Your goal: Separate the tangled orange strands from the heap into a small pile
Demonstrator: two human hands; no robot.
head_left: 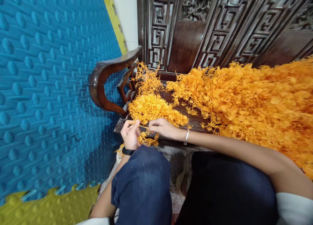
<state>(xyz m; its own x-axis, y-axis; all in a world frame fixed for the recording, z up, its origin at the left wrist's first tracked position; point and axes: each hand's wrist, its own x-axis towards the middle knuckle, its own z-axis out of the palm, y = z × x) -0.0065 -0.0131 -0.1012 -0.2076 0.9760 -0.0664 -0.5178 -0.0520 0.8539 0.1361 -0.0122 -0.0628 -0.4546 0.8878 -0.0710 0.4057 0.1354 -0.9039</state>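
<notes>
Pinching a thin orange strand [143,126] in narrowed fingertips of left hand [130,135] and right hand [164,128] by a dark wooden bench [119,125], leaving a large, frilly orange heap [256,101] lying loose and overall progress unclear.

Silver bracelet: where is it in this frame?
In the head view, the silver bracelet sits on the right wrist, just below the small orange pile on the bench seat.

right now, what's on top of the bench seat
On the bench seat: a large orange pile, a smaller orange heap near the armrest, and scattered orange bits. Dark wood shows between them; whatever the piles cover can't be seen.
</notes>
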